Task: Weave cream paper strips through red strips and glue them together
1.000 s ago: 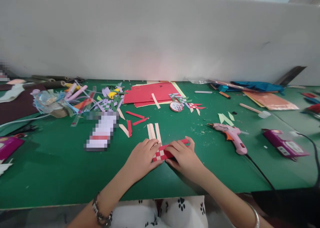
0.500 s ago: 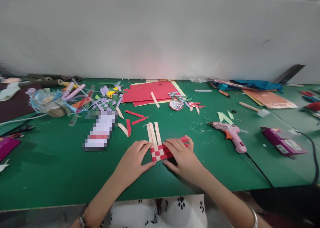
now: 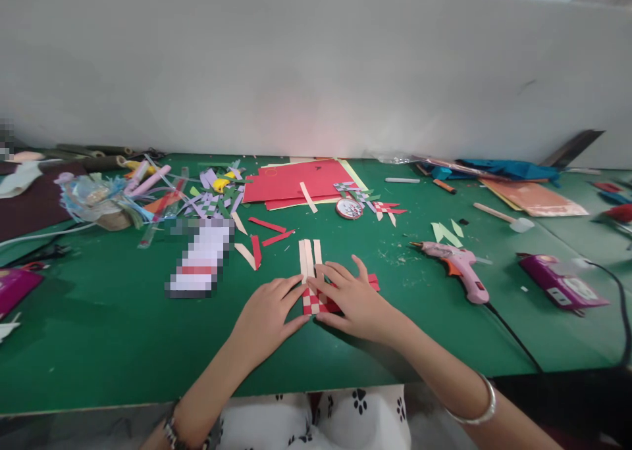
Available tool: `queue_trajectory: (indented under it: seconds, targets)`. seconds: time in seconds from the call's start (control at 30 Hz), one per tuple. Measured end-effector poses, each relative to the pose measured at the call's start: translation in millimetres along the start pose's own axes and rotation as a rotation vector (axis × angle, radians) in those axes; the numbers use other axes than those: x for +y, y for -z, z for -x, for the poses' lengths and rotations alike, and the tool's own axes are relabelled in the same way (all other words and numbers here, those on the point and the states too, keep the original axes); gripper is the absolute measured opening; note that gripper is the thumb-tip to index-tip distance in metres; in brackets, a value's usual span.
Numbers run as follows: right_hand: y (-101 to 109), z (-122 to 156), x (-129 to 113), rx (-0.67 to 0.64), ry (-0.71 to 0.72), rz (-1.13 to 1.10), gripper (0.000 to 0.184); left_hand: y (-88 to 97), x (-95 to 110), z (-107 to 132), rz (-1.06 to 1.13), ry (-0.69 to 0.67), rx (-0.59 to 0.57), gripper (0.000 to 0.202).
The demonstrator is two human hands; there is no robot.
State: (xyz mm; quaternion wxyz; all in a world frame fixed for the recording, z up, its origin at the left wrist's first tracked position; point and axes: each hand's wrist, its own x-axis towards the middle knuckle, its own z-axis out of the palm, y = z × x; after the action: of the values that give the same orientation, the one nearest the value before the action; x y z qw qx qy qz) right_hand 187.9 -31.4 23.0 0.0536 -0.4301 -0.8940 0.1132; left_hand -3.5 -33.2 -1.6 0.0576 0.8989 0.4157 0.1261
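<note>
A small woven mat of red and cream paper strips (image 3: 313, 300) lies flat on the green table (image 3: 99, 345), near its front edge. Three cream strips (image 3: 309, 258) stick out of the weave toward the back. My left hand (image 3: 266, 315) rests flat at the mat's left edge, fingers stretched toward it. My right hand (image 3: 351, 300) lies over the mat's right part with fingers spread and pressing down; red strip ends (image 3: 373, 281) show beyond it. Neither hand grips anything.
A pink glue gun (image 3: 457, 264) with its black cord lies to the right. Red paper sheets (image 3: 296, 184), loose red and cream strips (image 3: 257, 243), a pile of purple and green strips (image 3: 212, 197) and a purple box (image 3: 560, 283) lie around. A white wall stands behind.
My right hand has slid left over the weave and spread its fingers flat. The cream strips now sit closer together. My left hand has shifted slightly at the mat's left edge.
</note>
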Motion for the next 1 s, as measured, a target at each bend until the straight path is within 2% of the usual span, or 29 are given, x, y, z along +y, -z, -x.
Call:
queue_trajectory:
  seconds: [0.3,0.7,1.0]
  targets:
    - [-1.0,0.8,-0.3,-0.039,-0.037,0.028,0.045,-3.0,1.6,0.2,-0.101,-0.033,0.05,0.034]
    - [-6.2,0.2,2.7,-0.012,-0.014,0.035,0.048,-1.7,3.6,-0.2,-0.107,-0.035,0.027,0.035]
    - [-4.9,-0.2,0.5,0.065,0.009,0.011,0.03,2.7,2.2,-1.6,-0.011,-0.036,0.055,0.022]
